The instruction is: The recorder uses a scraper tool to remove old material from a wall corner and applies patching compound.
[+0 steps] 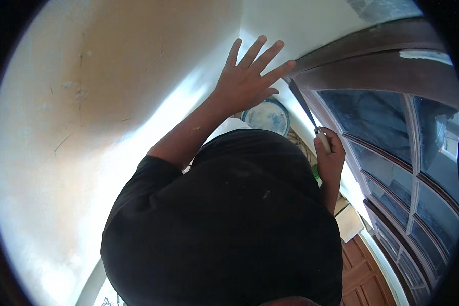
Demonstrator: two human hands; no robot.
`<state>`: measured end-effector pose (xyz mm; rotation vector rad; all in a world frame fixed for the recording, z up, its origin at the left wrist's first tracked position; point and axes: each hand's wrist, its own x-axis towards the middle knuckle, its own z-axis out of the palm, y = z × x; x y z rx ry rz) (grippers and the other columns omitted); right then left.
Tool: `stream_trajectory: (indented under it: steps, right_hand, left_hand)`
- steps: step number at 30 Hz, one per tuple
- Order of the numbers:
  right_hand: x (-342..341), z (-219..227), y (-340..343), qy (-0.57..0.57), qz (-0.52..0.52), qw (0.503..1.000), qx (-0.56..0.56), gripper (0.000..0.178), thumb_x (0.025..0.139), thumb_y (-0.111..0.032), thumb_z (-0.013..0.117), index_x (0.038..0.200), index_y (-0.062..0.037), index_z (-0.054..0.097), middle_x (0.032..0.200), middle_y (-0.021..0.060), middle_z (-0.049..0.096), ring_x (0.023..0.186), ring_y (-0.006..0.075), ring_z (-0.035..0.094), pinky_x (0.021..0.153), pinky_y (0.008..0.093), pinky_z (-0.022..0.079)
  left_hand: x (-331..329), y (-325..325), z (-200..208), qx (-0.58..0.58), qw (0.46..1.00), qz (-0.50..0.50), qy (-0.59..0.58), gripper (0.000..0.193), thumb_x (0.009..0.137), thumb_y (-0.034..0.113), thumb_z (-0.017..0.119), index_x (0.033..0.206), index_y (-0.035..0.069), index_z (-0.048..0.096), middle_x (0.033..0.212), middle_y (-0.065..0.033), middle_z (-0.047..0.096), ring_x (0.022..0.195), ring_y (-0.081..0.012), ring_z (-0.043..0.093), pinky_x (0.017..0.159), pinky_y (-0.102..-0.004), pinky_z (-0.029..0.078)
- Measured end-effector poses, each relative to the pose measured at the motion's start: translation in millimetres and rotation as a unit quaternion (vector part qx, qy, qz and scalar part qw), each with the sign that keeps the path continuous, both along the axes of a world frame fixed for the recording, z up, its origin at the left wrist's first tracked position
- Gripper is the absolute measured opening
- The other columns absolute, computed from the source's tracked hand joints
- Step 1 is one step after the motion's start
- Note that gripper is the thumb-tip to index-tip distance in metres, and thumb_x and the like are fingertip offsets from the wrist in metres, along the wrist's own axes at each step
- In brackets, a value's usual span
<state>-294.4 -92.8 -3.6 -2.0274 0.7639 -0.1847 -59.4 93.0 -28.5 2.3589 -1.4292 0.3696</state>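
My left hand [244, 80] is raised at the top middle with its fingers spread, holding nothing. It appears in front of the corner where the walls meet; whether it touches a surface I cannot tell. On the right, my right hand [332, 160] is closed around the pale handle of a putty knife [303, 104]. Its dark blade widens away from the handle and points up and left, toward the corner of the brown window frame [352, 71]. The blade tip looks close to the frame, but contact is unclear.
A wall [112, 66] with cracks and patchy beige areas fills the left. Below my left hand stands a round blue-rimmed bucket [285, 115], smeared whitish inside. Paned windows [367, 120] run down the right side. A brown panelled door [364, 273] shows at lower right, beside a pale box [349, 223].
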Motion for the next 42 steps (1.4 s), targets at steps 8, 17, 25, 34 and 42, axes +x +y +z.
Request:
stream_trajectory:
  steps: [8, 17, 25, 34, 42]
  right_hand:
    - [3, 22, -1, -0.12, 0.051, 0.991, -0.03, 0.035, 0.078, 0.0, 0.068, 0.113, -0.0039, 0.062, 0.102, 0.0119, 0.062, 0.094, 0.0231, 0.061, 0.084, 0.0337, 0.049]
    - [38, 89, 22, -0.142, 0.025, 0.953, -0.267, 0.04, 0.076, -0.001, 0.073, 0.116, -0.0048, 0.066, 0.096, 0.016, 0.058, 0.086, 0.0297, 0.061, 0.074, 0.0381, 0.049]
    - [62, 133, 42, -0.124, 0.027, 0.949, -0.29, 0.04, 0.08, 0.002, 0.07, 0.119, -0.0038, 0.063, 0.098, 0.0157, 0.061, 0.09, 0.0286, 0.063, 0.076, 0.0372, 0.051]
    - [59, 141, 52, -0.127, -0.006, 0.963, -0.238, 0.043, 0.083, 0.005, 0.064, 0.126, -0.0021, 0.061, 0.104, 0.0191, 0.068, 0.093, 0.0319, 0.068, 0.083, 0.0368, 0.054]
    - [66, 127, 68, -0.151, -0.014, 0.963, -0.222, 0.048, 0.082, 0.005, 0.064, 0.129, -0.0021, 0.06, 0.105, 0.0214, 0.068, 0.094, 0.0327, 0.069, 0.081, 0.037, 0.054]
  left_hand:
    - [-6, 13, 4, -0.183, 0.91, -0.128, 0.349, 0.049, 0.091, 0.035, 0.069, 0.132, 0.01, 0.059, 0.132, -0.0148, 0.06, 0.123, -0.0279, 0.056, 0.104, -0.0426, 0.041]
    - [23, -22, 46, -0.407, 0.78, -0.159, 0.448, 0.049, 0.087, 0.025, 0.075, 0.128, 0.001, 0.06, 0.118, -0.0157, 0.067, 0.107, -0.0227, 0.063, 0.094, -0.0362, 0.048]
    - [58, -68, 54, -0.44, 0.852, -0.175, 0.224, 0.059, 0.077, 0.017, 0.082, 0.128, 0.0, 0.057, 0.117, -0.0181, 0.065, 0.104, -0.0288, 0.063, 0.089, -0.0376, 0.049]
    - [59, -74, 63, -0.393, 0.893, -0.207, 0.076, 0.064, 0.083, 0.036, 0.076, 0.132, 0.003, 0.053, 0.131, -0.0234, 0.05, 0.121, -0.0385, 0.046, 0.101, -0.0474, 0.037]
    - [61, -80, 48, -0.388, 0.897, -0.19, 0.096, 0.086, 0.081, 0.066, 0.066, 0.141, 0.007, 0.045, 0.155, -0.0334, 0.019, 0.142, -0.0557, 0.015, 0.108, -0.071, 0.013]
